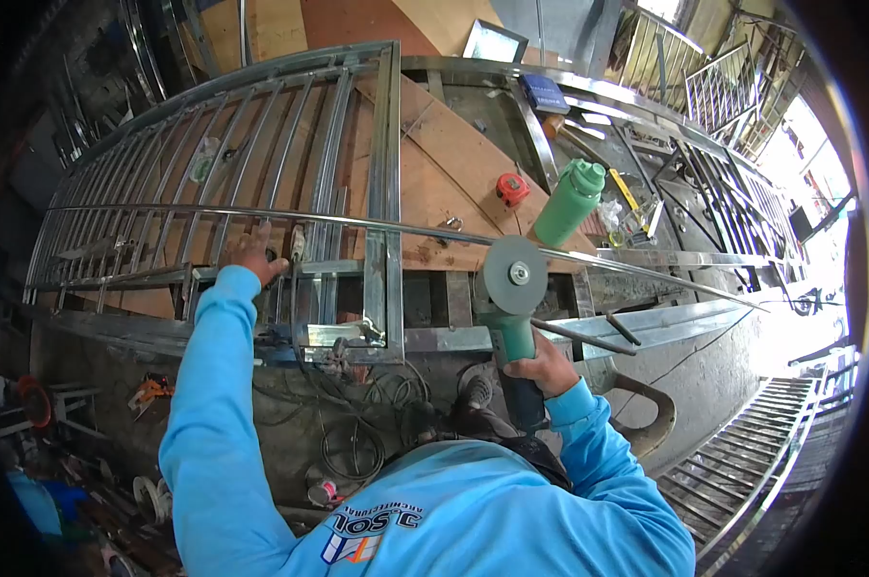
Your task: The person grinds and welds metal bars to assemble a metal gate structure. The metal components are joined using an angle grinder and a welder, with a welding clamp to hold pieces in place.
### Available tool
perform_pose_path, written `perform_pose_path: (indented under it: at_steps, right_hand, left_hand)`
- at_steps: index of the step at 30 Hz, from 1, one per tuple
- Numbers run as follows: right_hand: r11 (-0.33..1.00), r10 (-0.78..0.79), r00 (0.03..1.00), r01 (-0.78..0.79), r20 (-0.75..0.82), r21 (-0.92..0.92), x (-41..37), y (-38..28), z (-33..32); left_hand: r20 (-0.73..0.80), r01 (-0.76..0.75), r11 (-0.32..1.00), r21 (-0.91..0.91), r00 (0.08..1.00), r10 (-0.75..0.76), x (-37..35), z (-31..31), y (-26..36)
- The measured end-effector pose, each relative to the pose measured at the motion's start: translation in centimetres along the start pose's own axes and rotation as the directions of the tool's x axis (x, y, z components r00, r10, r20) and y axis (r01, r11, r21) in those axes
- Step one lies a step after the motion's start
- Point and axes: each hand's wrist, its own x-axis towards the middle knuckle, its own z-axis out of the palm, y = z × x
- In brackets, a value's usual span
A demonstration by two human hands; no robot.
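My right hand (pixel 547 367) is wrapped round the green body of an angle grinder (pixel 513 338). Its grey disc (pixel 500 281) points away from me and overlaps a long thin metal tube (pixel 434 231) in this view. That tube lies across a barred metal frame (pixel 393 173). On the left, my left hand (pixel 251 255) reaches over the frame's bars with fingers spread, its fingertips close to the tube. A cable with a plug-like end (pixel 298 245) hangs just right of it.
A green bottle (pixel 564 207) and a red tape measure (pixel 512 189) stand beyond the disc. Further back lies a blue box (pixel 544 93). Coiled cables (pixel 352 438) lie on the floor near my feet. Another barred metal frame (pixel 742 471) is at the lower right.
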Motion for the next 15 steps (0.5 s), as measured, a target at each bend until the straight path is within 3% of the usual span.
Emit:
perform_pose_path:
  at_steps: [1,3,5,6,8,9,10,12,15]
  right_hand:
    - [0.999,-0.018,1.0,0.018,0.019,0.035,0.6,-1.1,0.2]
    - [0.999,-0.046,0.999,0.046,0.024,-0.002,2.5,-4.1,-0.4]
    - [0.998,-0.06,0.998,0.06,-0.028,-0.007,5.3,-6.5,-1.6]
    - [0.991,-0.117,0.993,0.118,0.027,-0.066,8.3,-6.2,-3.5]
    - [0.999,-0.037,0.998,0.037,0.049,-0.003,13.5,-9.8,-5.4]
    - [0.987,0.103,0.994,-0.106,0.028,0.12,15.3,-13.5,-5.0]
    - [0.991,0.075,0.997,-0.077,0.022,0.111,18.8,-13.9,-5.9]
    - [0.997,0.045,0.999,-0.047,0.027,0.064,28.0,-11.6,-8.0]
    - [0.988,0.072,0.997,-0.068,0.02,-0.141,38.4,-9.3,-10.1]
  left_hand:
    - [-0.064,-0.018,1.0,0.007,0.998,0.018,-0.9,-0.1,0.2]
    - [-0.2,-0.13,0.964,-0.23,0.976,0.083,-3.4,-0.6,-0.2]
    - [-0.334,-0.265,0.842,-0.471,0.936,0.107,-6.5,-1.2,-0.6]
    - [-0.362,-0.253,0.787,-0.562,0.931,0.041,-8.8,-1.9,-0.5]
    - [-0.403,-0.244,0.652,-0.718,0.91,-0.103,-13.3,-2.9,0.1]
    - [-0.45,-0.247,0.592,-0.767,0.866,-0.22,-15.1,-2.2,0.3]
    - [-0.481,-0.26,0.53,-0.807,0.809,-0.337,-16.9,-1.2,0.6]
    - [-0.414,-0.22,0.4,-0.89,0.757,-0.506,-20.1,1.9,0.7]
    - [-0.253,-0.009,0.353,-0.936,0.714,-0.653,-25.8,6.0,1.9]
